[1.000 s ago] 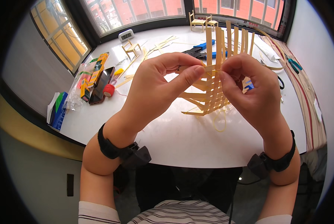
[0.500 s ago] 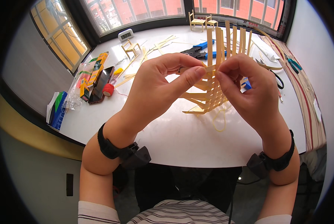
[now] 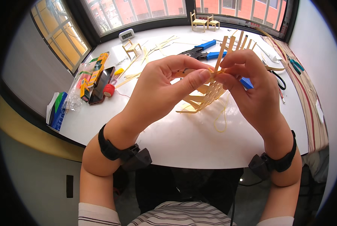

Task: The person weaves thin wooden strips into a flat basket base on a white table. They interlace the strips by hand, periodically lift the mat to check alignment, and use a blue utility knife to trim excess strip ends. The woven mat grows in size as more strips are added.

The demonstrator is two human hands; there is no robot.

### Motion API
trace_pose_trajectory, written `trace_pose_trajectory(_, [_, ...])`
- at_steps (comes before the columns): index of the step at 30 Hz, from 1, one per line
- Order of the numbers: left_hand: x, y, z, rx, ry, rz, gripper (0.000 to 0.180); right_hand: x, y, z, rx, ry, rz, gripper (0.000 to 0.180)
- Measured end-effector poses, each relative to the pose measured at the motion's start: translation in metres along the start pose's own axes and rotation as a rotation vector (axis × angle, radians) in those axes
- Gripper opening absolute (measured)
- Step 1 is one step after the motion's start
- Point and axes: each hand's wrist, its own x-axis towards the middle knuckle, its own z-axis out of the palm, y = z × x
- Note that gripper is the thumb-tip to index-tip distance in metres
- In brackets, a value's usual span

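A small woven piece of pale flat strips (image 3: 213, 92), probably wood or bamboo, is held above the table. Its checkered weave faces me, with loose strip ends fanning up and to the left. My left hand (image 3: 164, 81) is closed, thumb and forefinger pinching its upper left edge. Close beside it, my right hand (image 3: 253, 86) is closed too, its fingertips at a thin yellow cord by that same edge. The fingers hide the exact point of contact. A loop of the cord (image 3: 225, 118) dangles below the weave.
Blue-handled pliers (image 3: 206, 51) lie behind the hands among loose strips (image 3: 153, 51). Miniature chairs (image 3: 198, 22) stand at the back. On the left are a phone (image 3: 100, 88), a red tape roll (image 3: 109, 90) and boxes. Black-handled scissors (image 3: 281, 81) lie to the right.
The woven piece has tilted, its upright strips now leaning right and reaching less high. Both hands stay close together; the right fingertips have shifted slightly, and more yellow cord shows between them.
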Motion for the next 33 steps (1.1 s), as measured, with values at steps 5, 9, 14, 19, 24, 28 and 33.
trace_pose_trajectory(5, [-0.001, 0.002, 0.000, -0.082, -0.012, -0.047, 0.023, 0.004, -0.004, -0.005, -0.015, -0.091, -0.058, 0.034])
trace_pose_trajectory(9, [-0.002, 0.003, -0.002, 0.038, -0.063, 0.005, 0.030, 0.003, 0.003, -0.003, -0.079, -0.125, -0.159, 0.031])
trace_pose_trajectory(14, [0.006, -0.001, -0.021, -0.137, -0.231, 0.094, 0.069, 0.004, -0.001, -0.003, -0.093, -0.049, -0.245, 0.022])
trace_pose_trajectory(19, [0.009, 0.011, -0.038, -0.158, -0.261, -0.036, 0.041, 0.001, -0.005, -0.009, -0.188, -0.016, -0.466, 0.029])
trace_pose_trajectory(24, [0.003, 0.016, -0.025, 0.222, -0.216, 0.222, 0.022, -0.002, -0.003, -0.011, -0.187, 0.005, -0.562, 0.031])
trace_pose_trajectory(28, [-0.003, 0.028, -0.018, 0.396, -0.161, 0.371, 0.027, -0.004, -0.004, -0.012, -0.142, -0.034, -0.558, 0.028])
trace_pose_trajectory(33, [-0.006, 0.030, -0.018, 0.483, -0.137, 0.436, 0.029, -0.007, -0.005, -0.012, -0.121, -0.097, -0.532, 0.025])
